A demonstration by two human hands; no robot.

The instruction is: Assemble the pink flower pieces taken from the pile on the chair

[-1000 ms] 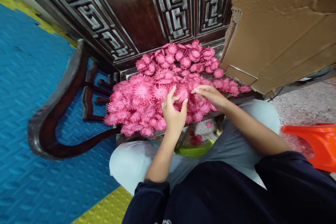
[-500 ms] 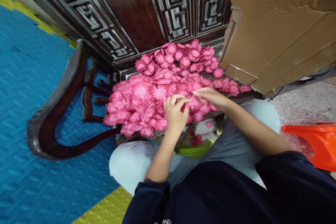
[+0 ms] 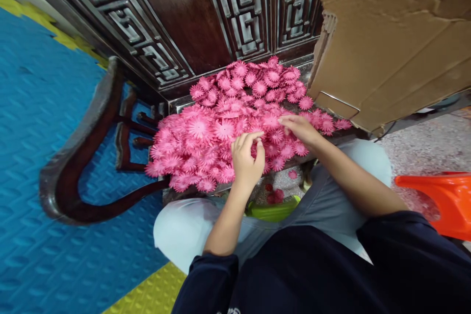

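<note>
Flowers (image 3: 221, 122), pink and daisy-shaped, lie heaped across the seat of a dark carved wooden chair (image 3: 73, 171). The left hand (image 3: 247, 159) rests at the near edge of the heap with its fingers curled in against the thumb, pinching something small; what it grips cannot be told. The right hand (image 3: 300, 130) lies flat on the heap further back, fingers stretched out and loosely open, the tips touching the blooms. A cardboard box (image 3: 390, 44) stands just beside the pile on the right. An orange plastic stool (image 3: 437, 201) sits well apart, over speckled floor. Blue foam mat (image 3: 33, 122) covers the floor on the left.
</note>
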